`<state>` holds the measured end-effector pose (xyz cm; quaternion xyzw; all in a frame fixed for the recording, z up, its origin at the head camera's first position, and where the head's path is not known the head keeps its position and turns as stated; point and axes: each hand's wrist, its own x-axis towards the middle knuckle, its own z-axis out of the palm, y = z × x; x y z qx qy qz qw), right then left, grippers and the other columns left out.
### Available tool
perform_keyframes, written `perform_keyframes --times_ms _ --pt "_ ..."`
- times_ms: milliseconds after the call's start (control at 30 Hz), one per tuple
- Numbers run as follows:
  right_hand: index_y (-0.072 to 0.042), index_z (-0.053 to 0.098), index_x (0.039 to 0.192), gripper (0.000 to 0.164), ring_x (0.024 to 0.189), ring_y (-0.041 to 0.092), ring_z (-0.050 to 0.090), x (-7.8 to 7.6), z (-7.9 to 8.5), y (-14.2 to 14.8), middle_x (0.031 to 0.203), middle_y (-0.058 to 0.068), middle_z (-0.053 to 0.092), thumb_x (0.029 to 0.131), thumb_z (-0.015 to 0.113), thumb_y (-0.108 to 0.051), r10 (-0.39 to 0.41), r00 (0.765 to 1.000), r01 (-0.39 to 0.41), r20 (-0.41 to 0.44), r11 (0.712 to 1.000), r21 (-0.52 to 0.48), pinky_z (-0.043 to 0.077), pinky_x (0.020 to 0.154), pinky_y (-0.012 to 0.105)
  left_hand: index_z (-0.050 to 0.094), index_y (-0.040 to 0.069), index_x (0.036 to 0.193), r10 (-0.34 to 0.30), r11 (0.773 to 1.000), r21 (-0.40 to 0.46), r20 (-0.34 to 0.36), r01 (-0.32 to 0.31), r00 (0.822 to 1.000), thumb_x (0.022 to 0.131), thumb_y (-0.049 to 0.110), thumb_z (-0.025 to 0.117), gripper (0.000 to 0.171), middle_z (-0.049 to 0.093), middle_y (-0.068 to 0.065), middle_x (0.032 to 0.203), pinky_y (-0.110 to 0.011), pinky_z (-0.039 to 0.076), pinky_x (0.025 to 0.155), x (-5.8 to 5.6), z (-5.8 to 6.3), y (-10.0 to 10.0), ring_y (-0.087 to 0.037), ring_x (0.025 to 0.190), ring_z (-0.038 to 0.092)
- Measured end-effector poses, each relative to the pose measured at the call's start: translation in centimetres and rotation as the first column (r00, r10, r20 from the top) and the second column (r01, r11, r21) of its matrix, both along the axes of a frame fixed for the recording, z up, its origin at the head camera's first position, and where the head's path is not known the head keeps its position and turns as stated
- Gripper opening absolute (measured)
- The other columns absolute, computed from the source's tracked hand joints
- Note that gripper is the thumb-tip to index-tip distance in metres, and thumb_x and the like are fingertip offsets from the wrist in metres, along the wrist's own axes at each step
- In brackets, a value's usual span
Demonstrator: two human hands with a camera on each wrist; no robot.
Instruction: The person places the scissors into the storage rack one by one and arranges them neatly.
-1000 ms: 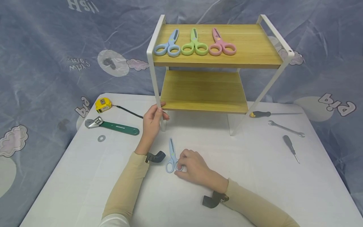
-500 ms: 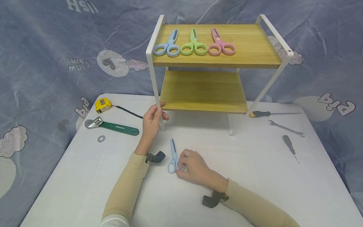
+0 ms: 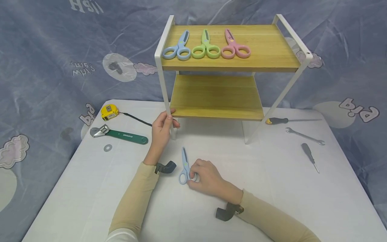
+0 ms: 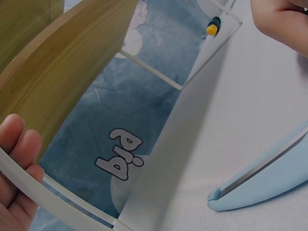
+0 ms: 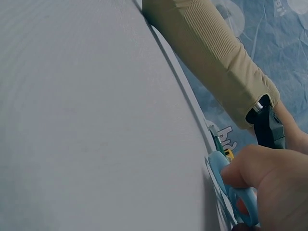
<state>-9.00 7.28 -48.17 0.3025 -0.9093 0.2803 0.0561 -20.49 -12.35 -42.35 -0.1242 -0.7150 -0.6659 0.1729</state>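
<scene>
My left hand [image 3: 161, 129] grips the front left leg [image 3: 164, 87] of a two-tier wooden shelf with a white frame. In the left wrist view, its curled fingers [image 4: 28, 147] lie round the white bar. On the white table in front of the shelf, light blue scissors [image 3: 185, 163] point toward it. My right hand [image 3: 207, 176] pinches their right finger loop, partly hiding it. The right wrist view shows thumb and fingers at the blue handle [image 5: 217, 163]. Blue [image 3: 183, 43], green [image 3: 206, 45] and pink scissors [image 3: 232, 43] lie in a row on the top tier.
Left on the table are a yellow tape measure [image 3: 110, 112], an adjustable wrench [image 3: 127, 136] and a washer [image 3: 108, 148]. To the right lie a long screwdriver [image 3: 278, 121], a spanner [image 3: 305, 136] and a small screwdriver [image 3: 307, 153]. A printed blue cloth [image 3: 60, 111] hangs behind.
The scissors on the table have slid slightly to the right, together with my right hand. My left hand stays on the shelf leg.
</scene>
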Motion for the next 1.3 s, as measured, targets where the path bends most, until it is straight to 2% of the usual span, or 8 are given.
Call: perform_keyframes --times_ms 167,233,400,600,767,900,1133,1300 --pt "-0.023 0.063 0.076 0.018 0.069 0.004 0.046 -0.09 -0.13 0.0 0.079 -0.011 0.064 0.076 0.08 -0.029 0.004 1.0 -0.004 0.007 1.0 0.001 0.036 0.068 0.019 0.061 -0.008 0.129 -0.002 1.0 0.014 -0.02 0.003 1.0 0.107 0.006 0.046 0.03 0.069 -0.016 0.073 -0.024 0.055 0.081 -0.12 -0.29 -0.02 -0.027 0.071 0.071" --pt "-0.022 0.067 0.086 0.016 0.07 0.003 0.049 -0.11 -0.15 0.0 0.082 -0.01 0.067 0.077 0.079 -0.029 0.011 1.0 -0.011 0.014 1.0 -0.012 0.036 0.068 0.019 0.063 -0.006 0.128 -0.004 1.0 0.016 -0.033 0.004 0.999 0.107 0.008 0.047 0.03 0.07 -0.014 0.073 -0.024 0.055 0.08 -0.12 -0.38 -0.03 -0.027 0.072 0.071" --pt "-0.022 0.078 0.11 0.03 0.071 0.002 0.051 -0.2 -0.33 0.08 0.087 -0.008 0.07 0.08 0.077 -0.027 0.046 0.999 -0.046 0.0 0.998 -0.045 0.035 0.068 0.017 0.064 -0.005 0.127 -0.006 1.0 0.014 -0.059 0.007 0.998 0.107 0.012 0.048 0.03 0.07 -0.004 0.072 -0.025 0.055 0.081 -0.16 -0.57 -0.07 -0.025 0.072 0.071" --pt "-0.024 0.082 0.105 0.024 0.066 -0.001 0.041 -0.27 -0.42 0.13 0.081 -0.01 0.063 0.082 0.076 -0.025 0.065 0.997 -0.062 0.037 0.995 -0.085 0.029 0.067 0.017 0.063 -0.006 0.127 -0.007 1.0 0.008 -0.077 0.008 0.997 0.107 0.013 0.048 0.031 0.07 0.0 0.072 -0.024 0.056 0.079 -0.25 -0.68 -0.09 -0.02 0.071 0.071" --pt "-0.025 0.082 0.102 0.023 0.068 -0.002 0.041 -0.05 -0.05 0.08 0.081 -0.011 0.062 0.08 0.078 -0.024 0.07 0.99 -0.054 0.126 0.99 -0.127 0.03 0.068 0.021 0.062 -0.006 0.127 -0.003 1.0 0.0 -0.072 0.003 0.997 0.107 0.013 0.048 0.031 0.07 -0.003 0.072 -0.023 0.056 0.078 -0.25 -0.64 -0.07 -0.022 0.071 0.071" --pt "-0.026 0.081 0.102 0.027 0.07 -0.003 0.042 0.01 0.08 0.09 0.082 -0.013 0.061 0.076 0.083 -0.027 0.086 0.983 -0.067 0.161 0.99 -0.123 0.031 0.069 0.022 0.062 -0.007 0.127 -0.002 1.0 0.01 -0.06 0.002 0.998 0.107 0.011 0.048 0.031 0.07 -0.006 0.071 -0.023 0.055 0.079 -0.23 -0.58 -0.04 -0.018 0.07 0.071" --pt "-0.03 0.08 0.101 0.025 0.08 -0.001 0.051 -0.13 -0.08 0.14 0.087 -0.013 0.065 0.076 0.085 -0.029 0.127 0.983 -0.116 0.135 0.989 -0.09 0.032 0.074 0.022 0.062 -0.008 0.126 -0.006 1.0 0.026 -0.063 0.008 0.998 0.106 0.008 0.048 0.029 0.07 -0.001 0.07 -0.023 0.054 0.081 -0.14 -0.53 0.02 -0.005 0.068 0.069" --pt "-0.028 0.08 0.1 0.022 0.093 0.005 0.057 0.0 -0.01 0.2 0.097 -0.011 0.071 0.078 0.084 -0.029 0.135 0.985 -0.128 0.11 0.989 -0.076 0.037 0.081 0.024 0.062 -0.007 0.127 -0.005 1.0 0.025 -0.05 0.006 0.999 0.106 0.008 0.049 0.029 0.07 0.002 0.07 -0.024 0.053 0.084 -0.06 -0.51 0.07 -0.006 0.069 0.069"
